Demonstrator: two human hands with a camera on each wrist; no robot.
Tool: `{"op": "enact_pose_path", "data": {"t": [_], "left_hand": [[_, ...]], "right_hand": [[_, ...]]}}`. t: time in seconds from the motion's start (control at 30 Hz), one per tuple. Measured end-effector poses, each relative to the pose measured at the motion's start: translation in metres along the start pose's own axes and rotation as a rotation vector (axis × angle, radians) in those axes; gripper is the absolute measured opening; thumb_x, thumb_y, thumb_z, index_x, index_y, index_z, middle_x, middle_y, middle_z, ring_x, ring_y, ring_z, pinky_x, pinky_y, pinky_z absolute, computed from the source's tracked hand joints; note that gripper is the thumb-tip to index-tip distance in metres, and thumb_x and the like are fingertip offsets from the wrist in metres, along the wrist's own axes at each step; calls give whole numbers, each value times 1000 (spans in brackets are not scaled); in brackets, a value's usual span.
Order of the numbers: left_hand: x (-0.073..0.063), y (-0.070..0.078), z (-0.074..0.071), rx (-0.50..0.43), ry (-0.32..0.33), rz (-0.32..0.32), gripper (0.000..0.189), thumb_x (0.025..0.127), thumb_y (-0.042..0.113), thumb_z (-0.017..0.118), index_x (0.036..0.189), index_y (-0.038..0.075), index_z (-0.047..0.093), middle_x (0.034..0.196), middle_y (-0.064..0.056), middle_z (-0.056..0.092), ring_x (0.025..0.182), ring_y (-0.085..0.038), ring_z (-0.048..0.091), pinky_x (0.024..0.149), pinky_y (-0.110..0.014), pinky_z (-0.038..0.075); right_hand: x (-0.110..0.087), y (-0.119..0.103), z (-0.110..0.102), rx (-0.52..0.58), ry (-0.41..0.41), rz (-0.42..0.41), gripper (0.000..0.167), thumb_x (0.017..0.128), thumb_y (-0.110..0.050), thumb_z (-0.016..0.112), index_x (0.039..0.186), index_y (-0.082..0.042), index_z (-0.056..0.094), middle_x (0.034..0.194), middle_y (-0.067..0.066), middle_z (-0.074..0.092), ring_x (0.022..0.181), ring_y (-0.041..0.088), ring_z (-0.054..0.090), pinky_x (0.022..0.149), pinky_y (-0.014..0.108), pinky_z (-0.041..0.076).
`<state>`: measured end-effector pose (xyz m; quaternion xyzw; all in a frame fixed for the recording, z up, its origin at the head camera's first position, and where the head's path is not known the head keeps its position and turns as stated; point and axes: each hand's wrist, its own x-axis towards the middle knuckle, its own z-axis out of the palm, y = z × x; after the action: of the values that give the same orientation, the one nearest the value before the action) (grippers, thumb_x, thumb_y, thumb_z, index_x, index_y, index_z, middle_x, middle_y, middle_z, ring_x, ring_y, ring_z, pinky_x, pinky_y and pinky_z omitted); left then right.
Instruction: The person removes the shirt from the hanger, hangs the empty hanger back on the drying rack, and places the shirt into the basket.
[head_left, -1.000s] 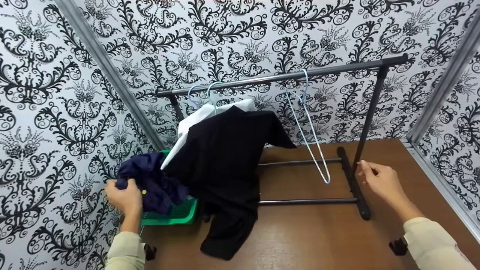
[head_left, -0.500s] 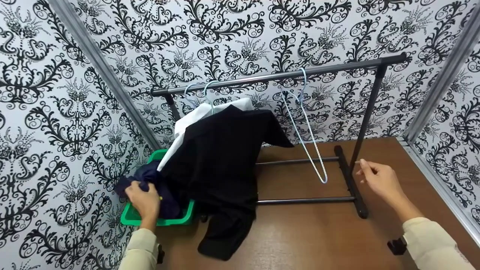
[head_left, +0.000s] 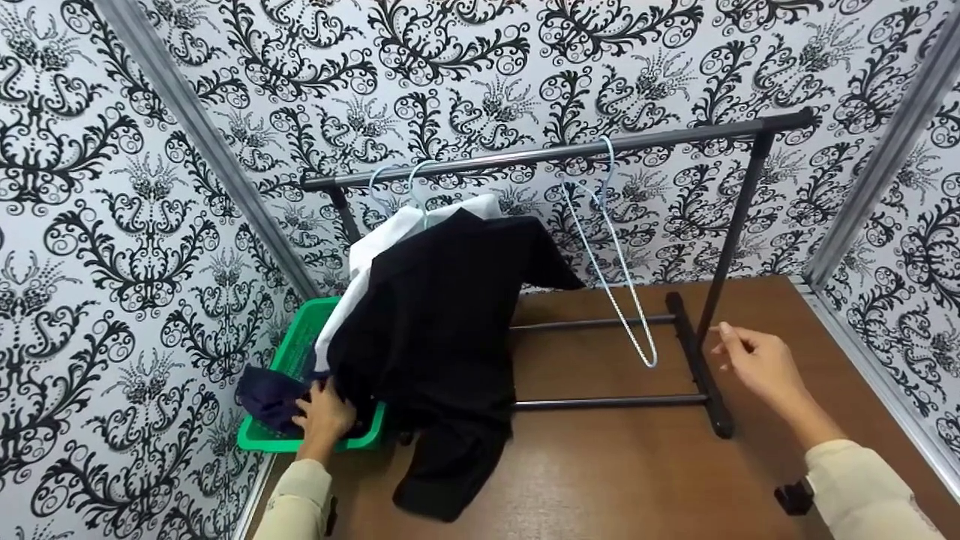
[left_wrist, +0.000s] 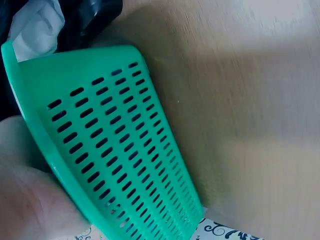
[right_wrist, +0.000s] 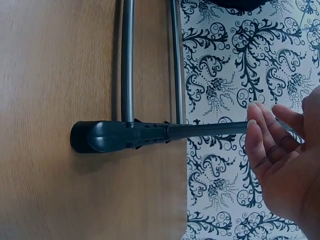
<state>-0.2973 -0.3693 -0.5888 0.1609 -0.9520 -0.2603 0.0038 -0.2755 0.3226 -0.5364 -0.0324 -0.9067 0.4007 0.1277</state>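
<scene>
My left hand (head_left: 328, 414) is low over the green basket (head_left: 289, 445), its fingers spread beside a crumpled navy garment (head_left: 270, 397). Whether the fingertips touch that cloth or the clothes hanging above I cannot tell. In the left wrist view part of the hand (left_wrist: 35, 200) shows at the basket's rim (left_wrist: 55, 162), its fingertips hidden. My right hand (head_left: 761, 364) is raised near the rack's right post (head_left: 739, 225), fingers loosely bent. Nothing is in that hand (right_wrist: 287, 155) in the right wrist view; contact with the post is unclear.
A dark clothes rack (head_left: 517, 156) stands on the wooden table (head_left: 600, 472). A black shirt (head_left: 450, 300) and a white shirt (head_left: 405, 225) hang at its left, partly over the basket. Further right hangs a bare wire hanger (head_left: 622, 300). Patterned walls enclose the table.
My left hand has lowered the navy garment into the basket, let it go and shifted right towards the hanging shirts. The right hand stays nearly still.
</scene>
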Motion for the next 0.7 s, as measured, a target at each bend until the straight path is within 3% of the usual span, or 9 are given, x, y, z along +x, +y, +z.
{"op": "enact_pose_path", "data": {"t": [0.07, 0.17, 0.3, 0.4, 0.53, 0.7], "left_hand": [[2, 1, -2, 1, -62, -7, 67, 103, 28, 52, 161, -2, 35, 169, -43, 12, 150, -79, -1, 116, -92, 0], [5, 3, -8, 9, -99, -43, 71, 103, 34, 55, 164, 4, 33, 170, -45, -1, 149, -78, -16, 112, -93, -9], [6, -2, -15, 5, -39, -147, 86, 100, 41, 61, 169, 8, 21, 165, -45, -26, 145, -74, -32, 109, -93, -13], [5, -10, -22, -22, 33, -214, 103, 97, 49, 66, 170, 6, 8, 160, -45, -37, 145, -71, -36, 113, -91, -11], [8, -22, -32, 15, 37, -203, 114, 96, 60, 63, 167, -7, 4, 158, -53, -29, 148, -75, -27, 122, -85, 0], [12, -24, -40, 35, 17, -124, 109, 99, 54, 62, 160, -20, 10, 157, -59, -14, 151, -75, -13, 126, -80, 13]], "right_hand": [[0, 1, 1, 3, 1, -5, 58, 114, -47, 44, 109, -1, 79, 85, 11, 80, 62, -1, 67, 57, 25, 49], [-2, 3, 3, 10, 3, -5, 56, 114, -47, 44, 115, -2, 78, 86, 10, 80, 64, 1, 68, 58, 24, 49], [-4, 5, 5, 22, -11, 2, 56, 114, -46, 44, 120, -1, 77, 93, 15, 81, 65, 1, 69, 56, 25, 50], [-3, 6, 5, 23, -12, 6, 57, 114, -47, 44, 119, -2, 77, 93, 13, 81, 64, -1, 67, 56, 26, 50], [-3, 6, 3, 21, -5, 6, 55, 114, -49, 44, 121, -5, 77, 89, 1, 80, 63, -2, 67, 55, 27, 52], [-4, 9, 2, 12, -7, 7, 54, 114, -47, 44, 125, -6, 77, 89, 0, 79, 64, -2, 66, 55, 27, 51]]}}
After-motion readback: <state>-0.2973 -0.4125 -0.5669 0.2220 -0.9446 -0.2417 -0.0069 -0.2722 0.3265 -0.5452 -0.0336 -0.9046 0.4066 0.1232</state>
